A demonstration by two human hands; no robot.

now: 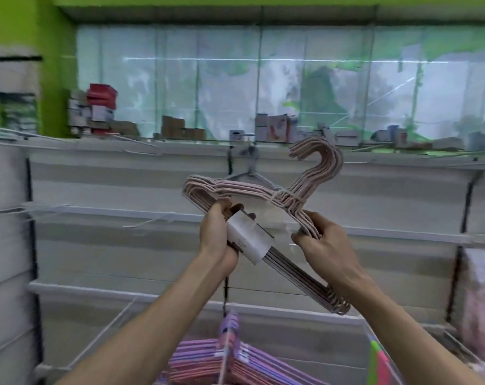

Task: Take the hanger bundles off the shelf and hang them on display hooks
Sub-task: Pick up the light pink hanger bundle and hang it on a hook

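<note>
Both hands grip a tied bundle of pale pink hangers (pixel 266 195) before the slatted display wall (pixel 124 173): left hand (pixel 217 234) wraps its white label (pixel 249 238), right hand (pixel 323 240) pinches the shoulder.

Hanger bundle (pixel 313 173), centre of the frame: pale pink; bound at the neck with a whitish tie
Label (pixel 248 237) on the bundle: plain white; dark edge lines
Hanging hanger (pixel 249 173) behind the bundle: grey
Hanger stack (pixel 205 359), bottom centre: pink and lilac stripes of colour
Pillar (pixel 55 65), upper left: bright lime green
Wall panels (pixel 124 176): white; dark upright slots
Boxes (pixel 102 98), upper left: red over white
Bag (pixel 480 290), right edge: pink
</note>
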